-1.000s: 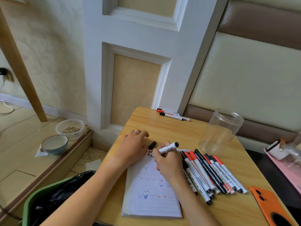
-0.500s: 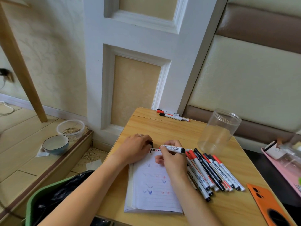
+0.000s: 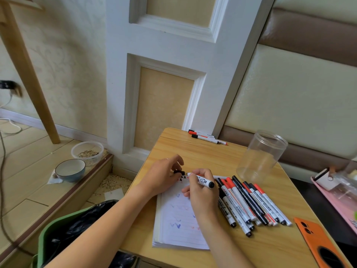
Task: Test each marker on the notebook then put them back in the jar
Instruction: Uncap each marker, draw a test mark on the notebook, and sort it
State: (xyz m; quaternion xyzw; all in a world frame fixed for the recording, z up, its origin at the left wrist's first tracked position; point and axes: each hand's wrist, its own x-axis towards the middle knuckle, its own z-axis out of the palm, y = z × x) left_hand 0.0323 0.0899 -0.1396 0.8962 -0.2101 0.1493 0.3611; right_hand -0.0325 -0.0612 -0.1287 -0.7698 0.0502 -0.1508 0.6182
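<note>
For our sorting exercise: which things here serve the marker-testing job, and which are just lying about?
Job: marker in right hand, cap in left hand, notebook, jar, marker pile.
Lying about: orange phone case, bowl, bin.

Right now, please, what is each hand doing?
Left hand: pinches a black cap.
Right hand: grips a marker over the notebook.

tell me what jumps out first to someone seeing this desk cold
The two hands at the notebook's top edge: the right hand grips a whiteboard marker, the left hand pinches its black cap. To their right lies a fan of red and black markers, with an empty clear jar behind.
</note>
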